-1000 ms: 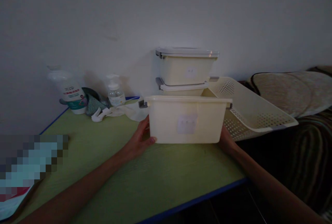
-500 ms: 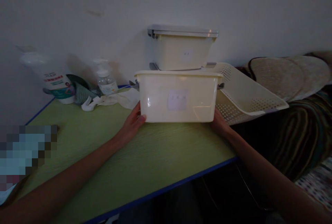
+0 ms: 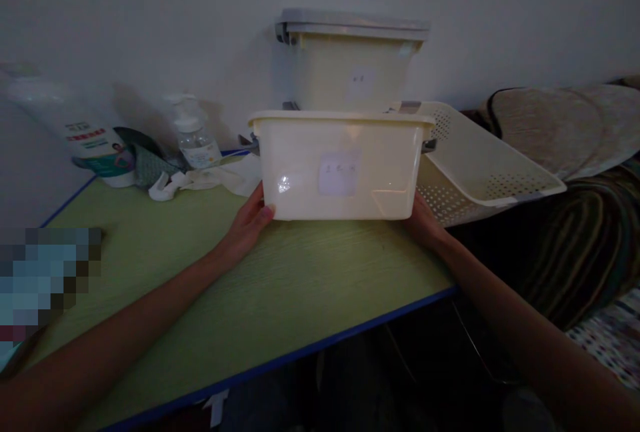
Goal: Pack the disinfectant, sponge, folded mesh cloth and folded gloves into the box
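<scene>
A cream plastic storage box (image 3: 295,179) with grey side latches and a small paper label faces me, its lid not in sight. My left hand (image 3: 247,222) grips its lower left corner, thumb on the front, other fingers hidden behind the side. At the lower right corner my right hand (image 3: 424,220) presses against the side; its fingertips are hidden by the box. Behind stands a second cream box (image 3: 320,75) with a grey lid (image 3: 355,24), its lower part covered by the front box. Whether the front box touches the tabletop I cannot tell.
On the green table (image 3: 200,325) with a blue edge, a large white bottle (image 3: 95,142), a pump bottle (image 3: 195,139) and a white cloth-like item (image 3: 235,177) stand left. A perforated cream basket (image 3: 493,169) is right, beside a striped sofa cover (image 3: 575,239).
The view has tilted down and come slightly closer, so the boxes and table appear shifted. Both hands keep the same hold on the front box.
</scene>
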`<state>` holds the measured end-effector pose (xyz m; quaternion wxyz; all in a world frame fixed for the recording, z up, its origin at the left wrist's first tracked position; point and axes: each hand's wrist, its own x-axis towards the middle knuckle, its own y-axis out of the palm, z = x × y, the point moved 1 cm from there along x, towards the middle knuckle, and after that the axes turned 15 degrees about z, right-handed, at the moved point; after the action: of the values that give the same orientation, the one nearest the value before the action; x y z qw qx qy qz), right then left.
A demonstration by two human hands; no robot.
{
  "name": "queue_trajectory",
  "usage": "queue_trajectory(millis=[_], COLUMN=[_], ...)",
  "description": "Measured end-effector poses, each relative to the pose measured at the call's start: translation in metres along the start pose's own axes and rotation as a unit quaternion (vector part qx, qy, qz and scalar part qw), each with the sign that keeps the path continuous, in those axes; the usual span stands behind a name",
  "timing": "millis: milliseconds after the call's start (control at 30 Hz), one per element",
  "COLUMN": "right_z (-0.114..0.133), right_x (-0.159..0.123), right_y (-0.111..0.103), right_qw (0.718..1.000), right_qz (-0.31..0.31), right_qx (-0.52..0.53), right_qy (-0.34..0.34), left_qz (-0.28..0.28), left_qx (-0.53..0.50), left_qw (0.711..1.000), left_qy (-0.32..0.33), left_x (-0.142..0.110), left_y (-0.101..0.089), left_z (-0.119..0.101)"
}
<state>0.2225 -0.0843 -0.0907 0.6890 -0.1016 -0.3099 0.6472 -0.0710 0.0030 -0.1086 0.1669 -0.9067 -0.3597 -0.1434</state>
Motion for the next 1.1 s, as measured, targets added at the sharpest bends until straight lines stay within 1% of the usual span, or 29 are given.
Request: queue_trajectory(millis=[200, 400, 600, 867, 1100], right_z=[-0.001, -0.001, 0.000, 0.000, -0.007], right_x=[-0.001, -0.001, -0.002, -0.001, -0.003], right_y=[0.000, 0.001, 0.001, 0.000, 0.003], right_qw=[1.000, 1.000, 1.000, 1.000, 0.999], right_qz=[-0.006, -0.013, -0.009, -0.004, -0.004], right_qx=[0.010, 0.016, 0.024, 0.023, 0.027], right_qy=[0.001, -0.001, -0.011, -0.020, -0.035], left_qz=[0.001, 0.009, 0.002, 0.005, 0.001], left_qx=[0.030, -0.003, -0.019, 0.008, 0.011], left_qw=[0.999, 1.000, 1.000, 1.000, 1.000], left_qy=[-0.010, 0.007, -0.002, 0.010, 0.005], left_x=[0.000, 0.000, 0.000, -0.001, -0.001], left_y=[0.001, 0.000, -0.001, -0.002, -0.001], left_z=[-0.007, 0.000, 0.006, 0.004, 0.004])
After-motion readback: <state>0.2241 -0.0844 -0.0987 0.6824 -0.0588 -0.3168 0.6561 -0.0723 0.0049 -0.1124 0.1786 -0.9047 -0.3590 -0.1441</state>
